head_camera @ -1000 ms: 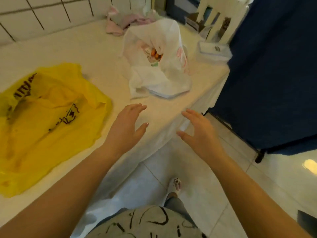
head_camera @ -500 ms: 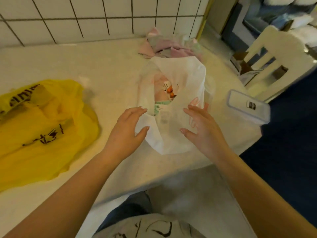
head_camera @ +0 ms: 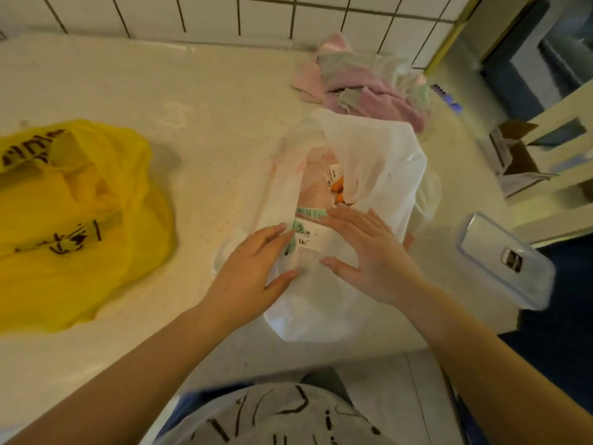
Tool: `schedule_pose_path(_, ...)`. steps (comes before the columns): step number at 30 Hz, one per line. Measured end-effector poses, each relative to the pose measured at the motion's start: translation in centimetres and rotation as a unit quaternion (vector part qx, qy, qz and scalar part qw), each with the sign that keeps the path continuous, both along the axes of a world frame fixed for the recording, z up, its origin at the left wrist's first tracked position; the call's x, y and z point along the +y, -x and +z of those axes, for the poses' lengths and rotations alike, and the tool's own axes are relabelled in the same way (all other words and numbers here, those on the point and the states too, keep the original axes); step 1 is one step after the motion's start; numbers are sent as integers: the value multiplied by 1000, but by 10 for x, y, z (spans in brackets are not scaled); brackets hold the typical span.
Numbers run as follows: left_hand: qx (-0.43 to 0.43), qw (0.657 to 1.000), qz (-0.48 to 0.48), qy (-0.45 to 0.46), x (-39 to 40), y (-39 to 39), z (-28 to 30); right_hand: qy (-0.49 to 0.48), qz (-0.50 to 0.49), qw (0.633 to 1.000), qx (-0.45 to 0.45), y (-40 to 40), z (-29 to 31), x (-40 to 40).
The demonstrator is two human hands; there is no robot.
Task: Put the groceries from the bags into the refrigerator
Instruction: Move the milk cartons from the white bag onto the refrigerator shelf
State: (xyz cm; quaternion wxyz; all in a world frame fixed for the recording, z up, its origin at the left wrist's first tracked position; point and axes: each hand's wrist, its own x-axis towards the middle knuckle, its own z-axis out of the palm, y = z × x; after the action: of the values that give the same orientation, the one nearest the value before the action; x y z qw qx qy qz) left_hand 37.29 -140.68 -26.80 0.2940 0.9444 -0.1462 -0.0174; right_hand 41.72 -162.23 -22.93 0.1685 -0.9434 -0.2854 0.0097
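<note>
Hands: I see my left hand (head_camera: 253, 268) and right hand (head_camera: 369, 252) at lower centre of the frame, both with fingers spread and fairly straight, pinching nothing. The left fingertips lie at the near lip of the bag; the right palm lies over its mouth.
Bag: thin white plastic grocery bag (head_camera: 369, 175), lying at centre frame on the cream speckled counter (head_camera: 208, 123), mouth open toward me.
Contents: a labelled pack with green print (head_camera: 305, 220) sits between my hands, and orange pieces (head_camera: 338, 191) show deeper in. I cannot tell what else is inside.
Handling: I judge the film soft, slippery and apt to collapse. I would spread the rim and grip the pack by its edges, not through the plastic.
Left of frame: crumpled yellow plastic bag (head_camera: 80, 220), well apart.
Right edge: clear lidded plastic box (head_camera: 503, 261).
Upper centre: pink and green cloths (head_camera: 362, 85) against the white tiled wall (head_camera: 224, 14).
</note>
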Motion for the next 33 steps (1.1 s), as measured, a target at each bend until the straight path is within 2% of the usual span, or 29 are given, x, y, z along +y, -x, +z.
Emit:
schedule_pose_path(3,4,999,16,-49,-6,14,-9,71,89,993,3,-14,-9,-6)
schedule_pose_path(7,-13,990,42,-137,-17,30,-13,93,152,984,-11,-24,-21,-19)
schedule_pose_path(11,-93,981,88,-147,-26,41,-13,47,186,976,-99,-26,-29,-33)
schedule_pose_path(14,-160,974,83,-140,-31,51,-12,-20,228,964,-138,-21,-32,-41)
schedule_pose_path(19,-219,969,23,-112,-37,72,-25,-40,282,951,-115,-4,-35,-59)
schedule_pose_path(24,-207,969,-15,-135,-37,89,-36,-34,277,955,-101,13,-45,-77)
schedule_pose_path(33,-117,981,-9,-153,-30,115,-61,-18,194,981,-1,37,-56,-78)
